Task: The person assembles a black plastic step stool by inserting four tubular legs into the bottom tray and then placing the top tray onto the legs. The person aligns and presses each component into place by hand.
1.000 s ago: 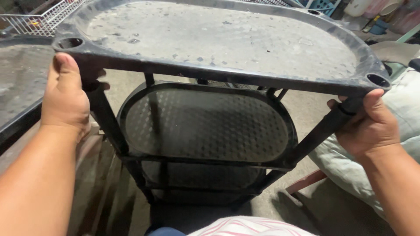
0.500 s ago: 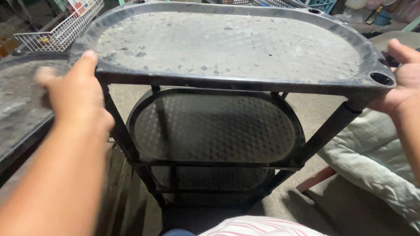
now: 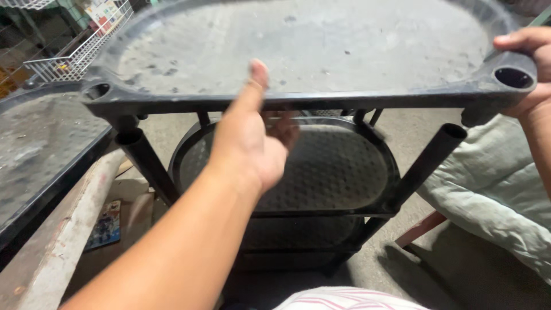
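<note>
The left hand (image 3: pixel 252 146) pinches the top tray's (image 3: pixel 298 51) near rim, thumb on top, steadying it above the posts (image 3: pixel 427 163). At three o'clock the right hand (image 3: pixel 531 69) seems clamped on the corner, sharing the weight.

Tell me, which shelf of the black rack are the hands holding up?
The top shelf. The left hand and right hand grip its front rim; its corner sockets sit off the poles, unlike the shelves below.

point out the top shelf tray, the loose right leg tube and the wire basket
top shelf tray (image 3: pixel 298 51), head view, on its dusty flat surface
right leg tube (image 3: pixel 427 163), head view, on the middle of the tube
wire basket (image 3: pixel 80 54), head view, on its white mesh side
</note>
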